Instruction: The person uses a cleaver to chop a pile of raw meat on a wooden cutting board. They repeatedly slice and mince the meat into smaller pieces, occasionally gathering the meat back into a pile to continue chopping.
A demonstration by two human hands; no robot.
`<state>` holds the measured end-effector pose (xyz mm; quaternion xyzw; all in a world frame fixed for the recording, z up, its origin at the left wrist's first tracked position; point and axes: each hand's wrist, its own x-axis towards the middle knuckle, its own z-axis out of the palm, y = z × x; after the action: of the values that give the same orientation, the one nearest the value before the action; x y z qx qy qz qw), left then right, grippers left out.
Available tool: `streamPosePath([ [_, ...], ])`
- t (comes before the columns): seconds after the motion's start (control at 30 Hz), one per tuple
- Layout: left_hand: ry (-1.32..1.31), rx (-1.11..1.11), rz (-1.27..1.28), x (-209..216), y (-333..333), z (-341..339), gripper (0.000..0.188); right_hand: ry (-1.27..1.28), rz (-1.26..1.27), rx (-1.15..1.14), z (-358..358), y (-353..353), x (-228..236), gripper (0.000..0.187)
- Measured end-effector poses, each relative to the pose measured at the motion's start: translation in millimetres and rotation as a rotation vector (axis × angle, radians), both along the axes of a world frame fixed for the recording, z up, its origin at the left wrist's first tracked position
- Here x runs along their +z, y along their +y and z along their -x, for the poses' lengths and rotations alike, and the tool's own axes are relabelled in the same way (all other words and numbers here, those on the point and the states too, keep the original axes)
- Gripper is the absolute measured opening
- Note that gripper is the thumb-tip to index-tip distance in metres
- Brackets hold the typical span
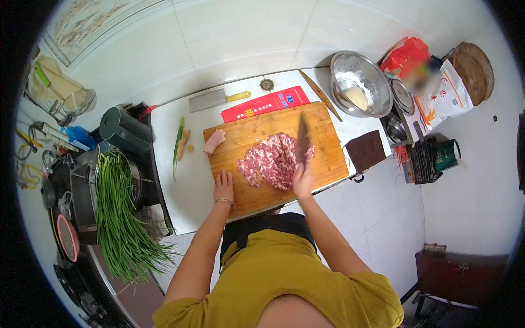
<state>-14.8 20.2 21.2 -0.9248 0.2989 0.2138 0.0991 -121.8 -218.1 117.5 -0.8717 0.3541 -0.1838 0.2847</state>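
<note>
A dark-bladed cleaver [303,140] is in my right hand [303,181], its blade upright over the right part of a pile of chopped raw meat [272,163]. Motion blurs that hand a little. The meat, pink with white fat, is spread on a wooden cutting board [322,127]. My left hand [223,187] lies on the board's left edge, fingers stretched out and holding nothing. Beyond it, near the far left corner of the board, sits a separate pale pink piece of meat [214,141].
Left of the board lie a green onion [179,143] and ginger [183,145]. Behind it are a second cleaver [219,99], a red packet [266,105] and a steel bowl [355,68] holding dough. Long green chives [123,218] hang over the sink side at left.
</note>
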Motion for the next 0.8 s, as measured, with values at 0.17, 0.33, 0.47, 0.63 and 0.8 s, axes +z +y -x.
streamPosePath([
  [0.17, -0.14, -0.029, 0.069, -50.1, 15.4, -3.2, 0.133, 0.339, -0.042, 0.129, -6.1, -13.0, -30.7, 0.03],
  [0.33, -0.044, 0.008, 0.085, -13.8, 8.4, -0.3, 0.093, -0.125, -0.25, -0.056, -11.3, -0.8, 56.1, 0.029],
  [0.47, -0.022, -0.015, 0.067, 11.4, 0.5, -0.6, 0.065, 0.231, -0.187, 0.11, 13.2, -25.6, -90.6, 0.034],
  [0.63, -0.162, -0.013, 0.087, -54.5, 11.4, 4.4, 0.102, 0.046, -0.085, 0.061, -6.2, -10.5, 19.4, 0.032],
  [0.8, -0.031, -0.006, 0.038, -8.7, -0.2, 1.7, 0.11, 0.204, -0.098, 0.028, 6.1, -12.1, -73.2, 0.031],
])
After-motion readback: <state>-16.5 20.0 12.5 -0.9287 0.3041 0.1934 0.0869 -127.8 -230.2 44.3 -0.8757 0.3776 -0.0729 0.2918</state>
